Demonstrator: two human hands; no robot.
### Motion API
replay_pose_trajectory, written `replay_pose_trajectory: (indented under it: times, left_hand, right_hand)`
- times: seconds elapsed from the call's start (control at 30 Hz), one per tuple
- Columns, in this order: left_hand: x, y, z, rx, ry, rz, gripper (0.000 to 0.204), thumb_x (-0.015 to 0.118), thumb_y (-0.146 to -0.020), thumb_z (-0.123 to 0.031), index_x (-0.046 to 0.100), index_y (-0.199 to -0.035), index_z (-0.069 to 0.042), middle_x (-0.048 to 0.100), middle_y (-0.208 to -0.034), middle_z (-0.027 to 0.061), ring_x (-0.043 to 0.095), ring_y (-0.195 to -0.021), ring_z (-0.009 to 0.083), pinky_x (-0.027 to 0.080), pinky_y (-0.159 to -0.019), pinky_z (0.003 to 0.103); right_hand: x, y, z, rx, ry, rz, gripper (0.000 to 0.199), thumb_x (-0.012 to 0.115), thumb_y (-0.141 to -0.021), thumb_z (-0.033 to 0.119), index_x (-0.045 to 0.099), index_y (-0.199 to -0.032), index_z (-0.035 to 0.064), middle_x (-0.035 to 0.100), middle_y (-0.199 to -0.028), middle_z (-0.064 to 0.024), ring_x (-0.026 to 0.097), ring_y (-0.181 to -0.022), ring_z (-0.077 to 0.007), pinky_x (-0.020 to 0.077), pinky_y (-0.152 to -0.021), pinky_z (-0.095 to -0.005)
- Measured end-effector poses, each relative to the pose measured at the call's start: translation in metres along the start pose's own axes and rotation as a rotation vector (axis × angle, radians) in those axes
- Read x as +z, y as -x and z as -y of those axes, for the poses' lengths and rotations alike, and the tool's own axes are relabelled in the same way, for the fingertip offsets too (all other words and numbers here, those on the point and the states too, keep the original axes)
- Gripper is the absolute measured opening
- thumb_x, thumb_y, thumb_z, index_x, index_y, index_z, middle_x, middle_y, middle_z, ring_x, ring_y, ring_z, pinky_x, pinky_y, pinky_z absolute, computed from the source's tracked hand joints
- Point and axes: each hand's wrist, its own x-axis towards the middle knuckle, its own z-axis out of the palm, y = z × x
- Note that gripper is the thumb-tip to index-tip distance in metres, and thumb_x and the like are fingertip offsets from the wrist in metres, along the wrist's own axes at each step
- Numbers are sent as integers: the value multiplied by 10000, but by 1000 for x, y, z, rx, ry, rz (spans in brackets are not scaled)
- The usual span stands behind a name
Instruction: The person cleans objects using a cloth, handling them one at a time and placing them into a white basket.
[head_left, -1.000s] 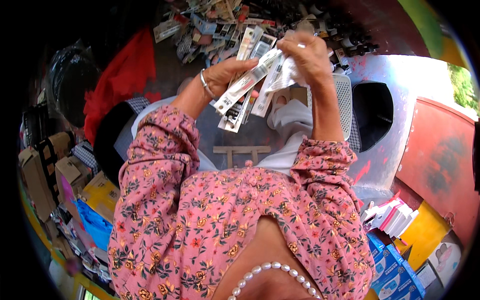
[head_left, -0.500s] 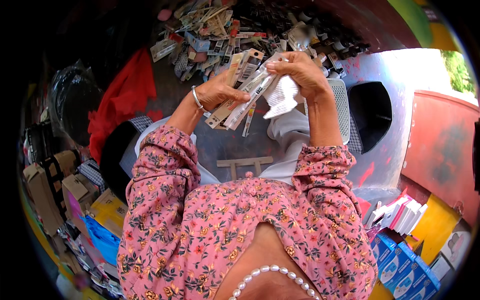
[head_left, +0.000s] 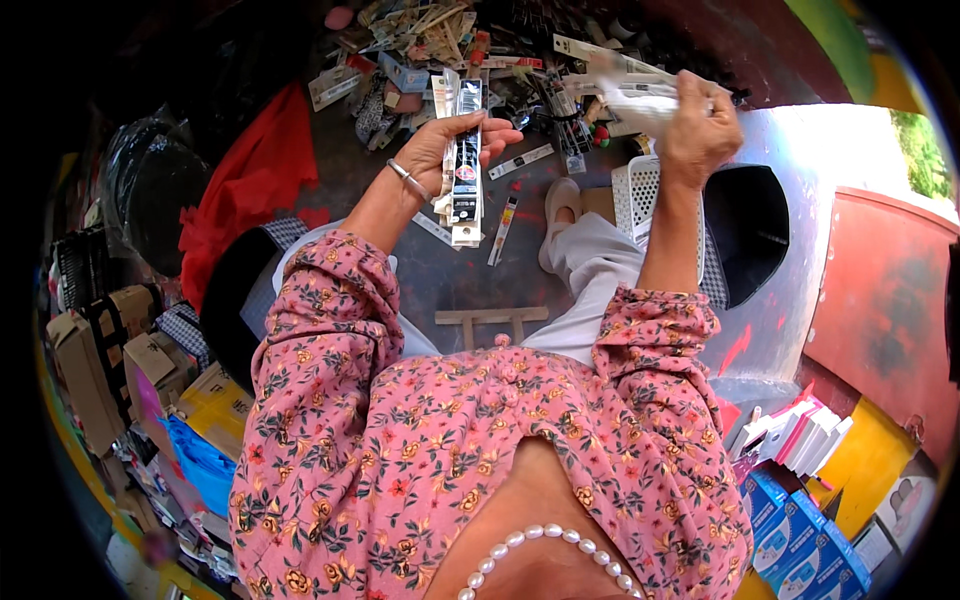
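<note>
My left hand point(head_left: 432, 155) is closed around a stack of slim flat packages point(head_left: 466, 175), upright in front of me with a black one on top; thumb in front, fingertips showing past the right side. My right hand point(head_left: 702, 135), raised farther right, grips a white cloth point(head_left: 648, 108), smeared by motion. Long pale slim packages point(head_left: 610, 55) stick out leftward beside the cloth; whether the same hand holds them I cannot tell. Below and between my hands, a narrow package with an orange-red end point(head_left: 504, 228) and a white one point(head_left: 521, 161) lie on the dark floor.
A pile of slim packages and small items point(head_left: 425, 45) spreads at the far side. To the right stand a white perforated basket point(head_left: 632, 200) and a black container point(head_left: 745, 235). Red cloth point(head_left: 255, 190) hangs at left, near cardboard boxes point(head_left: 160, 370). Blue boxes point(head_left: 800, 535) stand at lower right.
My hands have moved apart. The right has gone rightward with the white cloth, away from the stack. My left hand now has the stack turned upright, a black package on top.
</note>
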Motion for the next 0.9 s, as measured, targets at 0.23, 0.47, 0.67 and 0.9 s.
replay_pose_trajectory:
  times: [0.23, 0.47, 0.67, 0.9]
  left_hand:
    - [-1, -8, 3, 51, 122, 36, 295, 457, -848, -150, 518, -1034, 71, 607, -928, 212, 624, -830, 297, 537, -726, 418]
    - [-9, -7, 1, 200, 135, 32, 347, 393, -837, -188, 510, -1064, 47, 598, -991, 200, 608, -869, 318, 486, -821, 427]
    - [16, -2, 5, 356, 140, 152, 453, 325, -916, -344, 406, -1215, -13, 470, -1214, 209, 484, -1100, 354, 406, -927, 480]
    - [25, 0, 2, 443, 170, 243, 606, 400, -831, -571, 401, -1248, -130, 446, -1238, 220, 486, -1086, 384, 460, -857, 493]
  right_hand:
    - [24, 95, 52, -653, 104, 619, 137, 657, -614, 81, 601, -736, 112, 523, -677, -41, 558, -547, -195, 428, -464, -288]
    - [23, 99, 52, -817, 78, 777, 168, 652, -597, 65, 595, -750, 102, 560, -714, -4, 577, -577, -161, 442, -478, -277]
    - [20, 98, 56, -860, 32, 703, 158, 621, -606, 83, 583, -757, 103, 569, -757, -2, 566, -575, -139, 441, -479, -266]
    - [22, 100, 53, -717, -48, 731, 188, 643, -638, 89, 613, -823, 112, 606, -853, 4, 610, -669, -167, 472, -525, -275]
